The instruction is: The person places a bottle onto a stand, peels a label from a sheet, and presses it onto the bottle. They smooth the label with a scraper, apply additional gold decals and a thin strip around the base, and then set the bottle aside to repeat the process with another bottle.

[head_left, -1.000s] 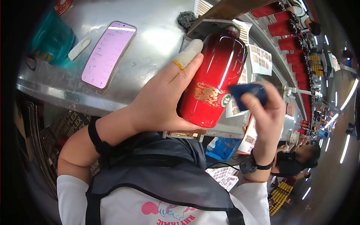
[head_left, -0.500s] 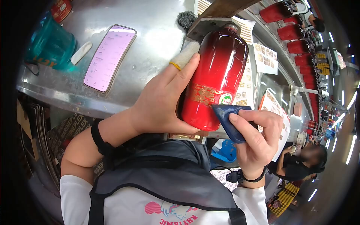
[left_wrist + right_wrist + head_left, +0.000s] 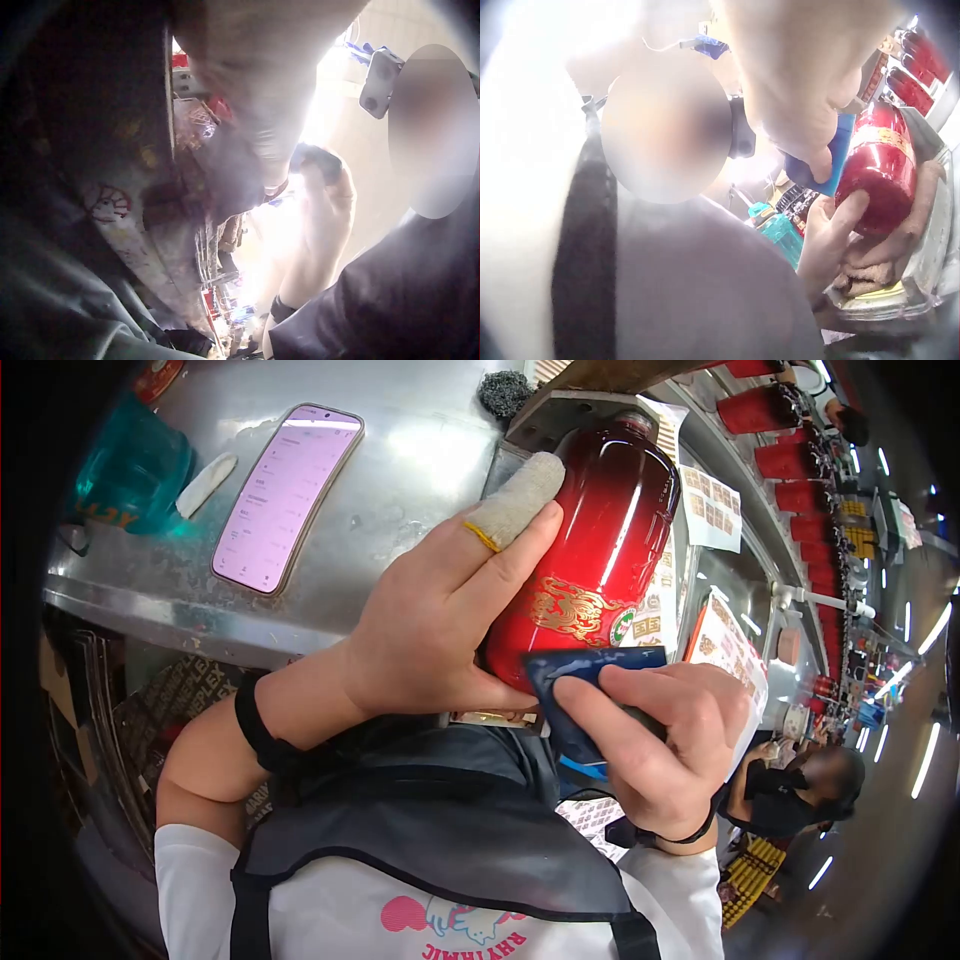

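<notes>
A glossy red bottle (image 3: 612, 510), dark toward its neck, lies tilted with its neck toward the metal bracket; a gold pattern and a small green-and-white round mark run round its lower part. The left hand (image 3: 440, 600) grips it from the side, a cloth cover on one finger and the thumb near the base. Pinched in the right hand (image 3: 660, 730) is a dark blue flat scraper (image 3: 570, 710), its edge at the bottle's lower side. In the right wrist view the blue scraper (image 3: 841, 146) meets the red bottle (image 3: 877, 176) beside the left hand (image 3: 829, 236).
On the metal table (image 3: 400, 420) lie a phone (image 3: 290, 500), a white roll (image 3: 207, 485) and a dark scouring pad (image 3: 504, 395). A teal container (image 3: 135, 470) stands at left. Printed sheets (image 3: 712, 510) lie beyond the bottle. Red bottles (image 3: 755, 410) line the right; a person (image 3: 790, 790) sits there.
The right hand has brought the blue scraper down from beside the mark to the bottle's lower side, then further left. The left hand keeps its grip while the bottle has turned slightly.
</notes>
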`<state>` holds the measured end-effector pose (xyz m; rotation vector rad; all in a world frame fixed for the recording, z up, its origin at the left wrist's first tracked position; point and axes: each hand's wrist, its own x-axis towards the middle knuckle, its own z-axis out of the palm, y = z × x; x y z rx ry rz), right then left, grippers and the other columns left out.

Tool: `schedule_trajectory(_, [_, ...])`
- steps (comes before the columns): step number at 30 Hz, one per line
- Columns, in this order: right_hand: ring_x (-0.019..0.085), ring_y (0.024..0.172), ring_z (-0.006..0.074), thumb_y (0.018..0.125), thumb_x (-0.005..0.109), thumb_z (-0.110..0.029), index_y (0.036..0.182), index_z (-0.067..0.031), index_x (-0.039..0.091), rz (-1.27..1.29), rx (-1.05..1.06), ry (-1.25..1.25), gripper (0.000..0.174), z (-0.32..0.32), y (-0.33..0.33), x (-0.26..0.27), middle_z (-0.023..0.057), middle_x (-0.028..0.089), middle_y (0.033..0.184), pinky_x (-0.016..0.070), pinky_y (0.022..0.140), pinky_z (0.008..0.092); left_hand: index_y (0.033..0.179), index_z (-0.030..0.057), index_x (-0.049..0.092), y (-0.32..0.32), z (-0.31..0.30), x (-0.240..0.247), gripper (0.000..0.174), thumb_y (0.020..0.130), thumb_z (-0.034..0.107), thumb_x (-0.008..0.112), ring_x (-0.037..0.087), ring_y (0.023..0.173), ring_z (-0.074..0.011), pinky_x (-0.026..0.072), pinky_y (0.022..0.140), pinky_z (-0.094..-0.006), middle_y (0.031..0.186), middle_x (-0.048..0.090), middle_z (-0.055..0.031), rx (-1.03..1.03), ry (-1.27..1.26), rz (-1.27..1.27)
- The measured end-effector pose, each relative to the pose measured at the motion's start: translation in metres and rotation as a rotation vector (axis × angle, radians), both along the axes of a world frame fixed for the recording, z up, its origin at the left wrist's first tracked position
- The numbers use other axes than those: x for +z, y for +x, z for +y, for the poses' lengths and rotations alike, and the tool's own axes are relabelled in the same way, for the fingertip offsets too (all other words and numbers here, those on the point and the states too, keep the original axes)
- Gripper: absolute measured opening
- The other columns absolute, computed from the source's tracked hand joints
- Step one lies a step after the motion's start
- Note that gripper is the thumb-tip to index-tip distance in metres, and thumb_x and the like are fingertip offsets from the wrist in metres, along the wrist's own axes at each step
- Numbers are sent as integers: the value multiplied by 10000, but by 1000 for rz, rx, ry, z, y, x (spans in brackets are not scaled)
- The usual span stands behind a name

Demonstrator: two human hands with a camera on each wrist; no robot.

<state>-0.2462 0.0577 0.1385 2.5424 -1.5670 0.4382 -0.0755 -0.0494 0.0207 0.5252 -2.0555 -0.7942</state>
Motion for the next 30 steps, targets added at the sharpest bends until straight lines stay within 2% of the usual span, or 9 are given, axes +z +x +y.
schedule_trajectory(4, [534,840,165,621,722,-174,1017,-143,771,30,-11,-51,400,-3,1,-7,7,638,981,453,702,281,1430,-20,477,1,1,1,1102,522,419,922,593,1148,-422,513,975,-463,1360,538,-250,3,-11,-6])
schedule_trajectory(7, [544,835,172,623,714,-175,1022,-134,768,35,-30,-33,404,-2,1,-5,5,642,966,455,706,291,1443,-34,461,1,2,2,1049,585,354,924,588,1159,-377,487,969,-418,1409,529,-226,-1,10,30])
schedule_trajectory(10, [556,830,177,626,703,-174,1016,-126,766,31,-34,17,398,-3,0,-1,2,643,954,455,710,296,1445,-28,461,0,2,1,1076,566,376,930,587,1166,-377,486,974,-422,1410,528,-225,-5,-14,19])
schedule_trajectory(12, [563,825,180,627,698,-173,1012,-122,766,27,-19,32,395,-5,-1,1,-1,642,947,455,712,298,1407,-35,490,0,2,2,1080,523,411,922,588,1164,-423,506,998,-476,1363,538,-242,7,-36,16])
schedule_trajectory(16, [574,817,177,627,689,-179,1010,-119,766,56,-20,30,395,-4,0,2,-5,639,939,451,709,299,1403,-34,496,0,3,2,1068,528,408,921,588,1161,-421,504,1002,-476,1354,542,-239,22,-42,1])
schedule_trajectory(18, [575,818,175,627,687,-184,1011,-120,766,61,-20,22,397,-3,1,2,-7,638,937,449,706,300,1440,-30,467,1,4,1,1075,555,364,933,578,1208,-373,484,1001,-423,1428,516,-226,14,-17,-7])
schedule_trajectory(24, [579,830,175,638,679,-200,1017,-124,767,57,-49,37,397,0,3,0,-11,639,944,445,714,309,1425,-43,477,2,4,2,1049,562,342,932,547,1273,-381,462,1051,-430,1454,488,-244,7,1,-5])
schedule_trajectory(30, [577,826,180,648,673,-192,1027,-119,764,47,-53,27,396,1,3,-2,-8,639,944,443,720,309,1425,-45,474,1,5,2,1042,568,334,931,541,1281,-386,461,1052,-431,1466,475,-249,8,0,-11])
